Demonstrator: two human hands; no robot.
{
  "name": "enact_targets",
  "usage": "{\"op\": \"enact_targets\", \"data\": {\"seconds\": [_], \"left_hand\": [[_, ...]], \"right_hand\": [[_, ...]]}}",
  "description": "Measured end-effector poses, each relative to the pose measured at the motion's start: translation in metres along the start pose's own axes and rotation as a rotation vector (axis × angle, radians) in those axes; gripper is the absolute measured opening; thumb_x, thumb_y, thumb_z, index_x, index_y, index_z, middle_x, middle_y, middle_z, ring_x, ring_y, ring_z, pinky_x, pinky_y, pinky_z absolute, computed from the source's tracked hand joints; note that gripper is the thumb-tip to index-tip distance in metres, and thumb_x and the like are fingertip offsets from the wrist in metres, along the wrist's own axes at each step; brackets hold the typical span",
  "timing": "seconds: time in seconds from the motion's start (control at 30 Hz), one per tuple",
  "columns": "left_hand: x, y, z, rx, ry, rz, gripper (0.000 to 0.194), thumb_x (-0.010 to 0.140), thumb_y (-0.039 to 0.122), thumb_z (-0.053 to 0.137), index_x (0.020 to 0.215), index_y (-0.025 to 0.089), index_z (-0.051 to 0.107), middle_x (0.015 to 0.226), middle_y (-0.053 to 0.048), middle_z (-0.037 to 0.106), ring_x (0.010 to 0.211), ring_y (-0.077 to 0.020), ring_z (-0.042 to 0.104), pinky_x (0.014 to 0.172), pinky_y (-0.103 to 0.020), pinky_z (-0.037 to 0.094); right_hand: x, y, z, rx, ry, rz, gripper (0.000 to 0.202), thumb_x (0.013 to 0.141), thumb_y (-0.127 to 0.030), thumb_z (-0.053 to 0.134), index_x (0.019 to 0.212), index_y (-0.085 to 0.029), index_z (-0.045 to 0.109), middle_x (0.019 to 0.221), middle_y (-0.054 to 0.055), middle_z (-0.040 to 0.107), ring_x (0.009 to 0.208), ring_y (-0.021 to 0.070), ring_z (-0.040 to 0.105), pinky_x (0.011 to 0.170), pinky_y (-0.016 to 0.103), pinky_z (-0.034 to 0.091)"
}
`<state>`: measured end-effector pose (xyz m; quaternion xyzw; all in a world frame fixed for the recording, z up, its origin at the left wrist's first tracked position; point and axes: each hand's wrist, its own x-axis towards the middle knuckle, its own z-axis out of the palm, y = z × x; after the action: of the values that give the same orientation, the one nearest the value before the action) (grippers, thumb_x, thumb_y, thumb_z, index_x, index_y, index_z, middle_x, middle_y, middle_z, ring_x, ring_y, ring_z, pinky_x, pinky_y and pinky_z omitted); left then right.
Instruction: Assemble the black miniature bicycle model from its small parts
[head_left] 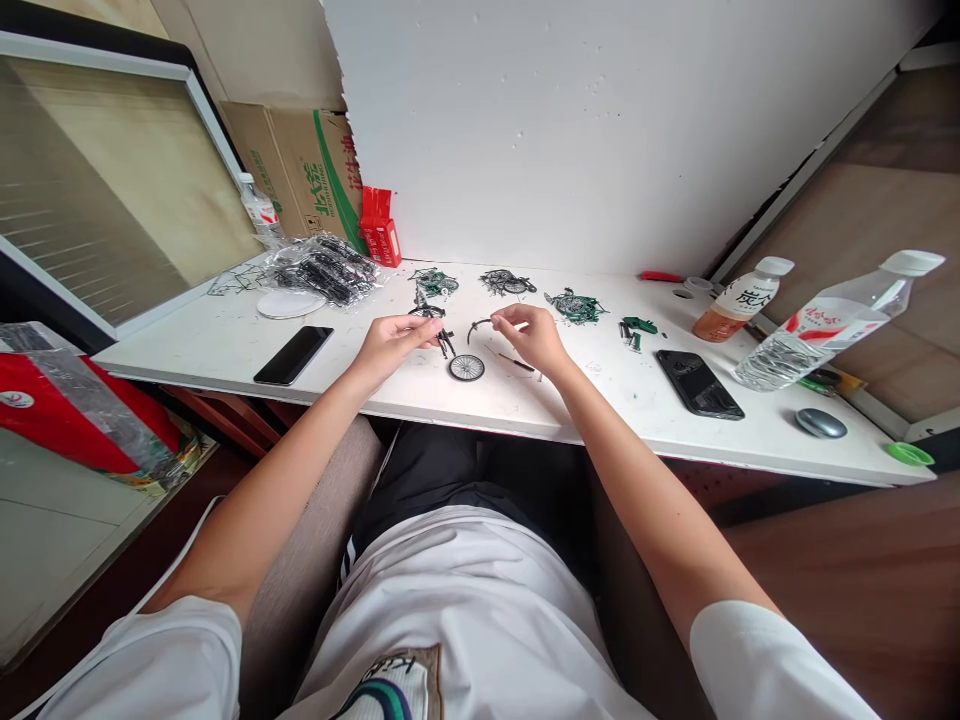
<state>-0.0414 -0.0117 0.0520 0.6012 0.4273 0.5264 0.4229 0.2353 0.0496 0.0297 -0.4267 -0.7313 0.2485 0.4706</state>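
Observation:
My left hand (397, 343) pinches a small black model bicycle frame (445, 343) above the white table. One spoked wheel (466, 368) is at the frame's near end, to the right of my fingers. My right hand (529, 334) holds a thin, curved black part (478, 323) between thumb and fingertips, just right of the frame and apart from it. A thin brown-and-black tool (516, 362) lies on the table beneath my right hand. Beyond my hands are piles of small parts: green (436, 283), black (508, 283) and green again (576, 306).
On the left are a phone (293, 355), bagged black parts (330, 270), a red box (381, 228) and a cardboard box (300, 170). To the right, two bottles (739, 300) (832, 325), a black phone (699, 383) and a mouse (820, 423) are on the white table (420, 394).

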Motion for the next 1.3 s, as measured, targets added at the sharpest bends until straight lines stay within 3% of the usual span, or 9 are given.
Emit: {"op": "enact_targets", "data": {"seconds": [0.2, 0.33, 0.47, 0.7, 0.83, 1.13, 1.3], "left_hand": [[0.000, 0.002, -0.001, 0.041, 0.017, 0.001, 0.059, 0.075, 0.070, 0.090, 0.096, 0.015, 0.086, 0.088, -0.011, 0.082, 0.086, -0.0231, 0.075, 0.089, -0.036, 0.058], [0.000, 0.003, -0.001, 0.061, 0.029, 0.004, 0.060, 0.073, 0.073, 0.090, 0.093, 0.016, 0.086, 0.088, -0.010, 0.081, 0.083, -0.0230, 0.073, 0.086, -0.035, 0.056], [-0.002, 0.006, 0.001, 0.059, 0.013, -0.006, 0.061, 0.074, 0.072, 0.090, 0.095, 0.015, 0.086, 0.088, -0.011, 0.081, 0.087, -0.0243, 0.074, 0.089, -0.036, 0.057], [-0.004, 0.009, 0.003, 0.048, 0.006, 0.010, 0.060, 0.073, 0.073, 0.090, 0.092, 0.016, 0.086, 0.088, -0.010, 0.081, 0.088, -0.0251, 0.075, 0.090, -0.037, 0.058], [-0.005, 0.009, 0.004, 0.032, -0.007, 0.009, 0.061, 0.072, 0.073, 0.090, 0.095, 0.016, 0.087, 0.093, -0.011, 0.083, 0.090, -0.0257, 0.075, 0.092, -0.039, 0.059], [-0.004, 0.009, 0.004, 0.019, -0.004, 0.010, 0.060, 0.073, 0.070, 0.091, 0.096, 0.015, 0.087, 0.094, -0.013, 0.084, 0.092, -0.0265, 0.078, 0.093, -0.038, 0.059], [-0.005, 0.009, 0.004, 0.021, -0.009, 0.012, 0.058, 0.075, 0.069, 0.091, 0.098, 0.015, 0.087, 0.096, -0.013, 0.084, 0.094, -0.0271, 0.078, 0.094, -0.039, 0.059]], "right_hand": [[-0.003, -0.024, 0.000, 0.331, -0.014, 0.022, 0.047, 0.080, -0.066, 0.090, 0.102, -0.025, 0.086, 0.112, 0.009, 0.082, 0.099, 0.0252, 0.072, 0.088, 0.041, 0.060], [-0.008, -0.039, -0.005, 0.413, -0.168, 0.034, 0.048, 0.082, -0.064, 0.090, 0.111, -0.027, 0.087, 0.110, 0.007, 0.082, 0.101, 0.0237, 0.072, 0.086, 0.037, 0.058], [-0.012, -0.045, -0.002, 0.425, -0.282, 0.021, 0.046, 0.083, -0.064, 0.090, 0.108, -0.025, 0.087, 0.106, 0.007, 0.081, 0.096, 0.0214, 0.072, 0.086, 0.036, 0.056], [-0.011, -0.046, -0.002, 0.432, -0.250, 0.018, 0.044, 0.083, -0.065, 0.089, 0.101, -0.026, 0.086, 0.101, 0.005, 0.080, 0.088, 0.0193, 0.068, 0.082, 0.035, 0.055], [-0.011, -0.045, -0.002, 0.447, -0.316, 0.020, 0.042, 0.084, -0.064, 0.088, 0.102, -0.025, 0.086, 0.096, 0.004, 0.078, 0.089, 0.0191, 0.067, 0.082, 0.034, 0.055], [-0.009, -0.013, 0.007, 0.481, -0.328, 0.089, 0.050, 0.085, -0.071, 0.083, 0.108, -0.027, 0.083, 0.106, 0.003, 0.076, 0.095, 0.0180, 0.068, 0.088, 0.032, 0.057], [-0.007, -0.010, 0.010, 0.517, -0.326, 0.134, 0.059, 0.081, -0.080, 0.081, 0.106, -0.027, 0.076, 0.104, 0.004, 0.074, 0.102, 0.0205, 0.069, 0.093, 0.034, 0.058]]}}
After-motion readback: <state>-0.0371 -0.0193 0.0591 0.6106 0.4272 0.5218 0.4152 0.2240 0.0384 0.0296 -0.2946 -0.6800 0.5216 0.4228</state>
